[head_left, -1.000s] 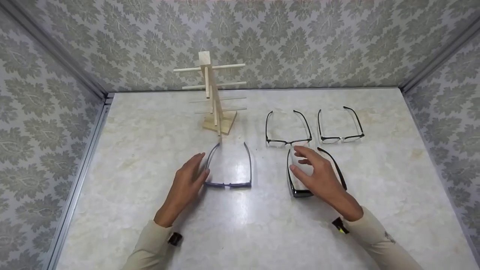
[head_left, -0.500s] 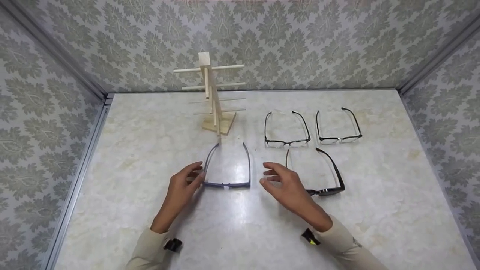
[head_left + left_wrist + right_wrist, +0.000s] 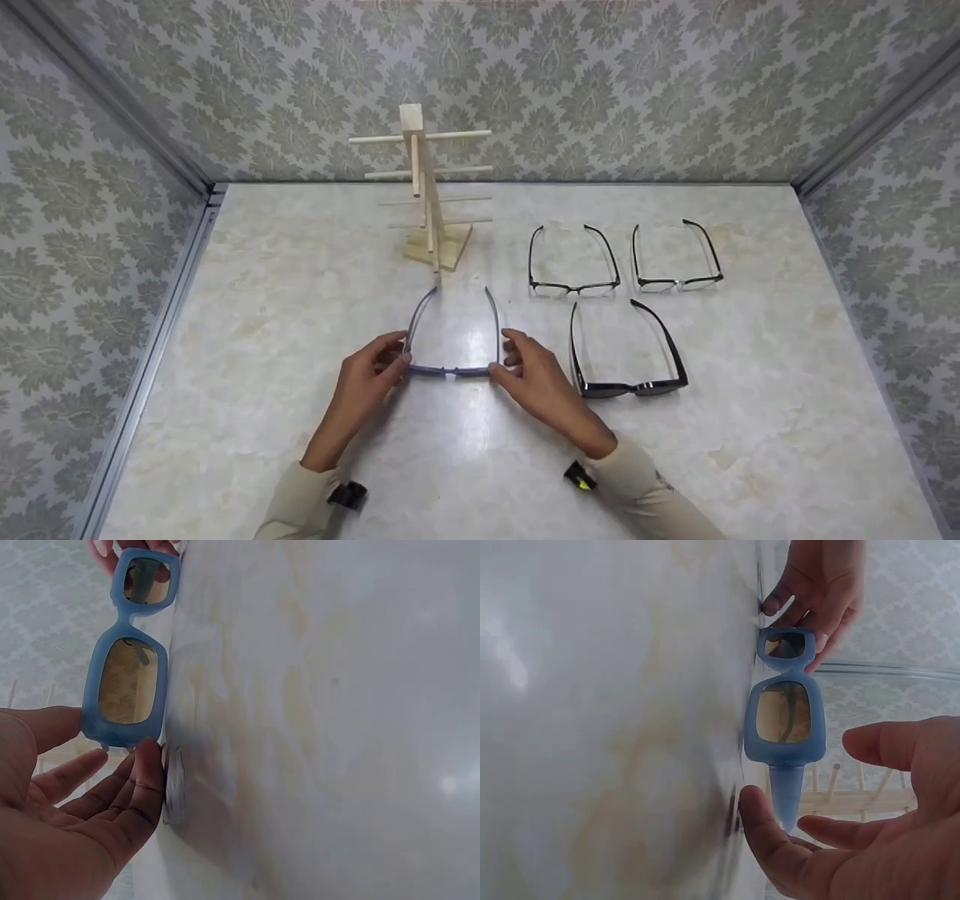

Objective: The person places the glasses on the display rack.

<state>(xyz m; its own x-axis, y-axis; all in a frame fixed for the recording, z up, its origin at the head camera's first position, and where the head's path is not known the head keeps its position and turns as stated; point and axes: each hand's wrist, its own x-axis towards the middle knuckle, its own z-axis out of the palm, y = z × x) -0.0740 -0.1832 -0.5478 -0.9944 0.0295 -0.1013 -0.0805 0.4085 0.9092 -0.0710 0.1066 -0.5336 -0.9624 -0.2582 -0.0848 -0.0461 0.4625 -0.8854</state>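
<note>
Blue-framed glasses (image 3: 472, 372) lie on the table with lenses toward the person and temples pointing away. At their left corner is my left hand (image 3: 364, 382). In the left wrist view that hand (image 3: 75, 802) grips the end of the blue frame (image 3: 124, 734) between thumb and fingers. My right hand (image 3: 544, 386) is at the opposite corner. The right wrist view shows this hand (image 3: 885, 817) with thumb and fingers spread around the near end of the blue glasses (image 3: 817, 720), a gap between thumb and frame, fingers beside the temple (image 3: 786, 791).
Thick black glasses (image 3: 666, 387) lie to the right of my right hand. Behind them are two thinner dark-framed pairs, one left (image 3: 575, 289) and one right (image 3: 718, 278). A wooden stand with several pegs (image 3: 411, 118) is behind the blue glasses, near the patterned back wall (image 3: 600, 75).
My right hand has moved left from over the black glasses to the right side of the blue pair. My left hand has shifted slightly toward the person and closed in on the left corner.
</note>
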